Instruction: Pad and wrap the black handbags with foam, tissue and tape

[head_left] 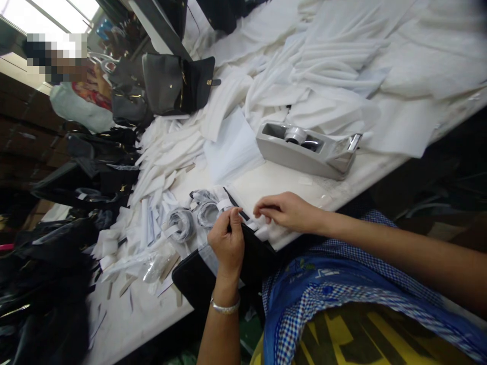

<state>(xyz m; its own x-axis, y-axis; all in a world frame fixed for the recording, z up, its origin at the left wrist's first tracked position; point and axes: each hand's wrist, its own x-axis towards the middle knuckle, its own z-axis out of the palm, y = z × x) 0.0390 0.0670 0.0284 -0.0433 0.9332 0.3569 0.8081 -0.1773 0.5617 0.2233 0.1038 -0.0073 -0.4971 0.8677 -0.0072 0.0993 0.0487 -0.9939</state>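
Note:
My left hand (227,238) is closed, thumb pressed against the curled fingers, over the edge of a black bag (256,251). What it pinches is hidden. Right behind its fingers lies a plastic-wrapped coil (207,214) with a white band round part of it. A second wrapped coil (179,224) rests further left. My right hand (279,210) hovers beside the left one, fingertips drawn together; anything between them is too small to make out. White strips (262,232) show just below it, by the bag.
A grey tape dispenser (304,149) stands near the table edge. White foam sheets (327,61) heap over the table (144,322). A grey and black bag (163,83) stands at the back, with more black bags (49,253) along the left. Another person (57,58) is at far left.

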